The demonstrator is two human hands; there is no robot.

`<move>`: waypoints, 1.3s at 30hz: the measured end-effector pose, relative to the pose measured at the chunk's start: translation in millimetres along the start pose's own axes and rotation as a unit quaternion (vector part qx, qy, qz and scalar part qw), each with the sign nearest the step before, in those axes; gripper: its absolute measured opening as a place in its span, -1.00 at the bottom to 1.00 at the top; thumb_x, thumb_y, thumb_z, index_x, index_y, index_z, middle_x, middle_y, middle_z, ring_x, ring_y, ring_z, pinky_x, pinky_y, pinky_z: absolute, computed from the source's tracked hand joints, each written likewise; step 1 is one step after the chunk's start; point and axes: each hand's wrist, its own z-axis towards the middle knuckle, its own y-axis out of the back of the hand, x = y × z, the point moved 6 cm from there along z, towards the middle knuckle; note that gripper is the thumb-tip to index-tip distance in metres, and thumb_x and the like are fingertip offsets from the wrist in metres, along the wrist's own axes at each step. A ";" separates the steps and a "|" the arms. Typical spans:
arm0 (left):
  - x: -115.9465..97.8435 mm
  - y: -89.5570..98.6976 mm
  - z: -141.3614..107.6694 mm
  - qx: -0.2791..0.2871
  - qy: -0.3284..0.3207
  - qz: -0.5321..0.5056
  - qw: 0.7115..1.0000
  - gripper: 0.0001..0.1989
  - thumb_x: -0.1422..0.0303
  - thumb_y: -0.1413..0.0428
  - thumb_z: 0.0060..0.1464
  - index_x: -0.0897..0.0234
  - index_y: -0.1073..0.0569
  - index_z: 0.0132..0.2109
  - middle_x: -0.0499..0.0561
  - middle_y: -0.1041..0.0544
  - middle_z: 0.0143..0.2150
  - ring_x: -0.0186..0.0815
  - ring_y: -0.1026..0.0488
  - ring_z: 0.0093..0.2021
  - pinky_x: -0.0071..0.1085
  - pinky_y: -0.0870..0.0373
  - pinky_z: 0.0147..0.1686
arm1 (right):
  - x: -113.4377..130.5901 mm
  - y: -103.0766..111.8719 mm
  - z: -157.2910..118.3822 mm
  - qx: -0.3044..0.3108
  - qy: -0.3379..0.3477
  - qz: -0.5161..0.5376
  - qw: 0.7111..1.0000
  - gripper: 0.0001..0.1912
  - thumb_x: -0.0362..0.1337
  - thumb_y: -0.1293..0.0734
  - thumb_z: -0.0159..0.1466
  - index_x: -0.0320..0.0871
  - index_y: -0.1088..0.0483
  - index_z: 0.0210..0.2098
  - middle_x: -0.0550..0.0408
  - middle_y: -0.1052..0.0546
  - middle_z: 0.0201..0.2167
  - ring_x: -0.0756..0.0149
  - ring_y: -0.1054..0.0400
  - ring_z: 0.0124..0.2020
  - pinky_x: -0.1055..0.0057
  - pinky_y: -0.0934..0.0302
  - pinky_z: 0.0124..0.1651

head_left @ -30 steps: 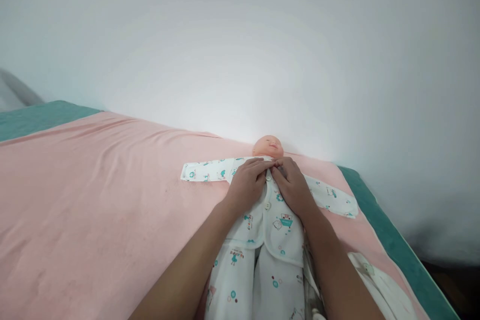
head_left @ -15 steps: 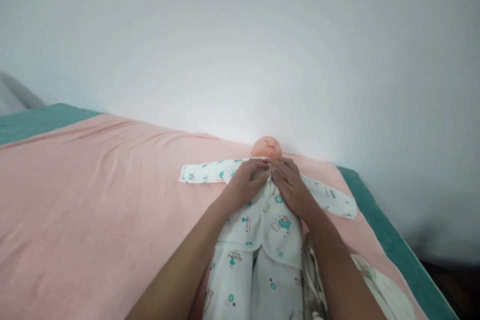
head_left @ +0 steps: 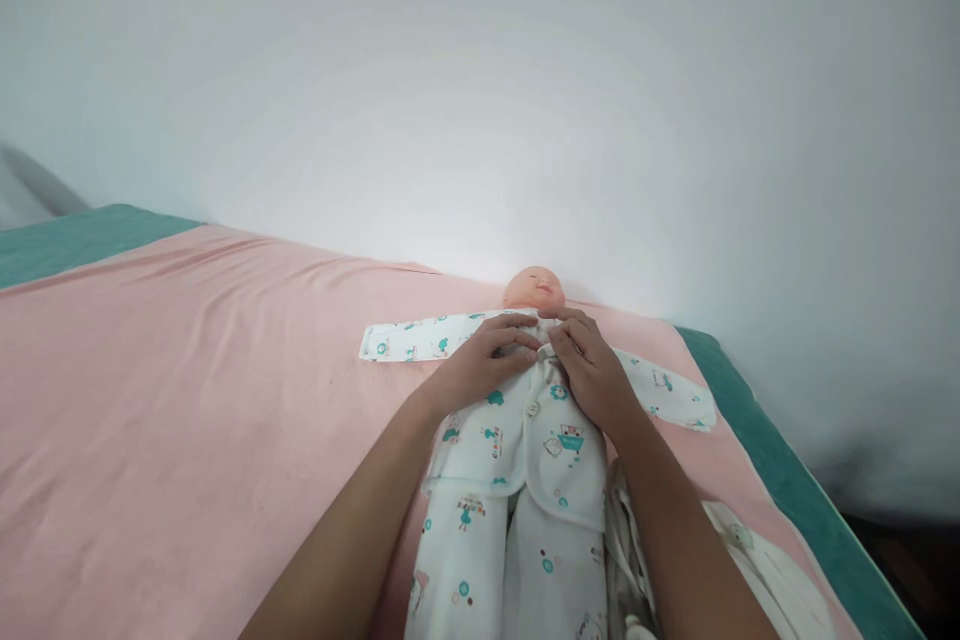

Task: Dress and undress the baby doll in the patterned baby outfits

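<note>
A baby doll (head_left: 541,286) lies on its back, dressed in a white long-sleeved baby jacket (head_left: 491,438) with teal and red prints and matching trousers (head_left: 457,560). My left hand (head_left: 480,360) rests on the chest of the jacket, fingers stretched and slightly apart, their tips at the front opening. On the other side of the opening, my right hand (head_left: 592,365) has bent fingers and thumb closed at the jacket's upper front edge, below the doll's chin. One button (head_left: 533,409) shows further down the front. My fingers partly hide the collar area.
A pink blanket (head_left: 225,420) covers most of the teal bed surface (head_left: 795,480). Pale crumpled clothing (head_left: 765,560) lies to the right of the doll's legs, partly behind my right forearm. A white wall (head_left: 480,100) rises behind the doll's head.
My fingertips have drawn slightly apart at the top of the jacket, and more fabric shows between them. The left fingers have spread. The doll lies in almost the same place.
</note>
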 end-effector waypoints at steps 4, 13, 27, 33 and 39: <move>-4.2 -1.6 0.9 -0.020 -0.011 0.004 1.000 -0.81 0.27 -0.08 0.19 0.07 -0.56 -0.11 -0.04 -0.36 0.24 -0.22 -0.29 0.24 -0.25 -0.27 0.26 | 0.1 -2.1 -1.4 0.023 -0.002 -0.002 1.000 -0.71 -0.06 -0.15 0.38 -0.04 -0.40 -0.31 0.04 -0.43 0.04 0.19 -0.20 0.14 0.14 -0.08 0.21; -25.5 -14.4 1.0 -0.107 -0.024 0.187 0.976 -0.83 0.33 -0.09 0.13 0.12 -0.51 -0.12 -0.01 -0.49 0.08 -0.17 -0.38 0.11 -0.19 -0.34 0.13 | 1.4 -2.7 -3.7 0.051 -0.012 0.036 0.998 -0.67 -0.06 -0.13 0.39 -0.06 -0.38 -0.35 0.04 -0.38 0.12 0.21 -0.20 0.17 0.17 -0.10 0.22; -26.1 -16.8 -1.6 -0.125 -0.021 0.211 0.969 -0.83 0.37 -0.11 0.06 0.08 -0.51 -0.18 -0.09 -0.51 0.06 -0.18 -0.38 0.08 -0.20 -0.37 0.10 | 1.3 -1.7 -7.2 -0.026 -0.034 0.066 0.997 -0.74 -0.09 -0.16 0.36 -0.08 -0.35 -0.34 0.02 -0.45 -0.08 0.22 -0.33 -0.03 0.26 -0.20 0.05; -19.2 -13.2 -0.5 -0.118 -0.030 0.173 0.977 -0.89 0.38 -0.14 0.04 0.11 -0.49 -0.23 -0.09 -0.50 0.05 -0.21 -0.38 0.08 -0.23 -0.36 0.11 | 4.8 4.2 -9.8 -0.051 -0.045 0.012 0.998 -0.71 -0.06 -0.15 0.37 -0.07 -0.36 -0.32 0.09 -0.48 -0.34 0.25 -0.34 -0.30 0.32 -0.21 -0.18; -16.0 -6.0 -0.8 -0.076 -0.041 0.111 0.990 -0.92 0.29 -0.11 0.14 0.14 -0.46 -0.23 -0.06 -0.48 0.07 -0.23 -0.36 0.11 -0.23 -0.32 0.14 | 4.9 6.0 -11.1 -0.050 -0.047 -0.026 0.997 -0.68 -0.06 -0.13 0.37 -0.10 -0.32 -0.39 0.16 -0.41 -0.49 0.32 -0.25 -0.42 0.39 -0.13 -0.31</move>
